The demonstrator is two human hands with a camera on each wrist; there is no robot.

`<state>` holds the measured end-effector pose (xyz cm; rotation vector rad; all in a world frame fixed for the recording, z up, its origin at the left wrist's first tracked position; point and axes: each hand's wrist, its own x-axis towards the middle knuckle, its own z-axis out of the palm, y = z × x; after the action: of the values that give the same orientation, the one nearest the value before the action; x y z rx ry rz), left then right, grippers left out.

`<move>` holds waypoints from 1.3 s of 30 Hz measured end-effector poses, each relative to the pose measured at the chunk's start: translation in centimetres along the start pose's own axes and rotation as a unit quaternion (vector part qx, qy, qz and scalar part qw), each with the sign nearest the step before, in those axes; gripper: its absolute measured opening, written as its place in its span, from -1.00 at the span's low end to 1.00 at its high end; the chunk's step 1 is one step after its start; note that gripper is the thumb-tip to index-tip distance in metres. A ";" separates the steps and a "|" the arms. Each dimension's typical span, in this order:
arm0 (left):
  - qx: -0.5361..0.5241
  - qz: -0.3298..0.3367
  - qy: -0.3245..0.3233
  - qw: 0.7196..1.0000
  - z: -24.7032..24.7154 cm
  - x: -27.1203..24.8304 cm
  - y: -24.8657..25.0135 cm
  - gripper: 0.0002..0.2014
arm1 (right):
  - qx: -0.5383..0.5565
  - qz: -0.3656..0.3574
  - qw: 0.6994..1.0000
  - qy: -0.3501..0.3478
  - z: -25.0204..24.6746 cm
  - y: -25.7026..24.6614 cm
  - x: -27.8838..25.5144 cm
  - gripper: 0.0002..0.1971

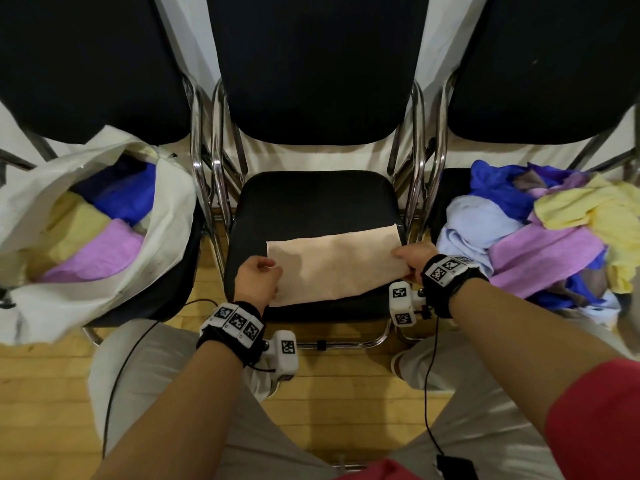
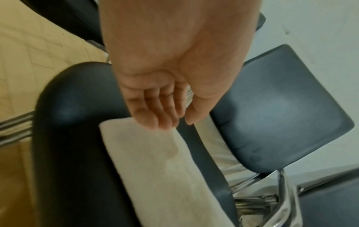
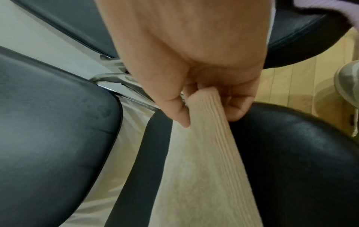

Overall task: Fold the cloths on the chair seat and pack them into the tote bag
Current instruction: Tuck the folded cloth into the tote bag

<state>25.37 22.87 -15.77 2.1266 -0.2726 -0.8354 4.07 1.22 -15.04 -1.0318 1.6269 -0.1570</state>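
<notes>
Your right hand (image 3: 194,73) pinched the one beige cloth (image 1: 334,265) on the middle chair seat (image 1: 311,199); your left hand (image 2: 170,86) hovered open-fingered. Three chairs showed, backs cut off; the tote bag (image 1: 173,216) hid most of its cloths.

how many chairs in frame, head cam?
3. Left chair holds the tote bag; middle chair holds the beige cloth; right chair holds the cloth pile.

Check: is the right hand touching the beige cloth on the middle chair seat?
Touching. The right wrist view shows the right hand with thumb and fingers pinching the end of the beige cloth.
</notes>
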 end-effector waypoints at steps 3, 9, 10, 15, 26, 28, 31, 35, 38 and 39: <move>-0.063 -0.008 -0.057 0.996 0.3 0.2 0.7 -0.76 | -0.013 -0.007 1.000 -0.022 0.4 -0.7 -0.8 -0.76; -0.133 -0.046 -0.085 0.986 0.3 0.9 -0.3 -0.69 | -0.016 -0.052 0.996 -0.077 2.5 -2.1 -3.7 -0.80; -0.147 -0.048 -0.092 0.984 0.2 0.9 -0.5 -0.72 | -0.017 -0.058 0.995 -0.085 3.1 -2.4 -4.4 -0.86; -0.214 -0.063 -0.129 0.966 -0.6 1.1 -0.6 -0.81 | -0.068 -0.089 0.981 -0.157 7.5 -3.4 -7.9 -0.77; -0.280 -0.070 -0.173 0.942 -1.6 1.3 -1.0 -0.82 | -0.185 -0.122 0.945 -0.241 16.7 -1.6 -8.8 -0.48; -0.273 -0.066 -0.178 0.943 -1.7 1.4 -0.9 -0.83 | -0.197 -0.130 0.939 -0.251 16.6 -1.5 -8.6 -0.48; -0.238 -0.051 -0.182 0.953 -1.6 1.4 -0.8 -0.81 | -0.174 -0.157 0.942 -0.240 15.5 -1.6 -8.0 -0.58; -0.171 -0.013 -0.170 0.970 -1.1 1.1 -0.4 -0.81 | -0.136 -0.173 0.959 -0.180 13.5 -1.6 -7.0 -0.62; -0.122 -0.011 -0.166 0.978 -0.4 1.1 -0.2 -0.78 | -0.165 -0.205 0.955 -0.140 11.8 -0.9 -6.3 -0.62; -0.100 -0.006 -0.170 0.980 -0.2 1.1 -0.2 -0.77 | -0.185 -0.219 0.949 -0.132 11.2 -0.6 -6.1 -0.61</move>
<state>26.28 22.62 -16.34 1.7958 -0.3363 -1.1840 13.65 9.64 -14.09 -1.6262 1.1869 -0.0044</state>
